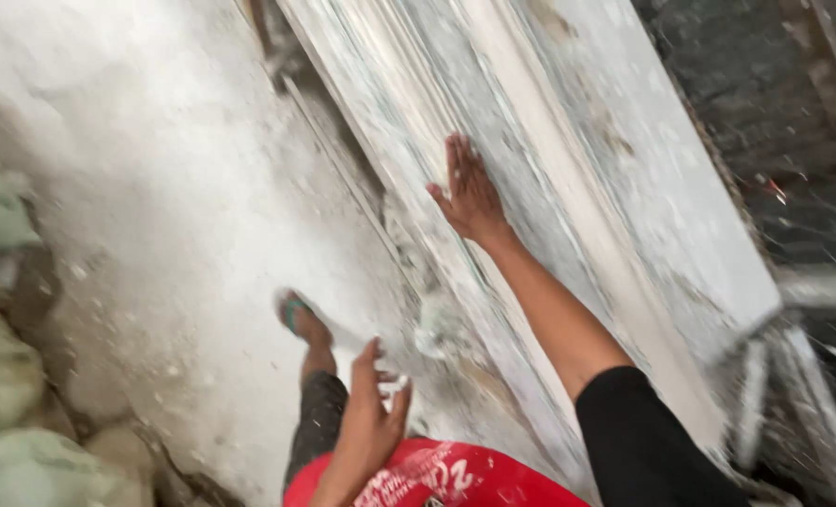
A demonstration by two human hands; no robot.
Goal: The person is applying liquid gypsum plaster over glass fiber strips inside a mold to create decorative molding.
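Observation:
My right hand (469,192) lies flat with fingers spread against a stack of large whitish stone slabs (549,150) that lean on edge across the view. My left hand (371,413) hangs free in front of my red shirt, fingers loosely apart, holding nothing. Below it my left foot (300,319) in a green sandal stands on the dusty white floor (174,207) beside the bottom edges of the slabs. The frame is motion-blurred.
Pale greenish sacks (5,376) are piled at the left edge. A dark wall (774,113) rises behind the slabs at right, with metal bars (803,376) near the lower right. Thin strips and rubble lie along the base of the slabs.

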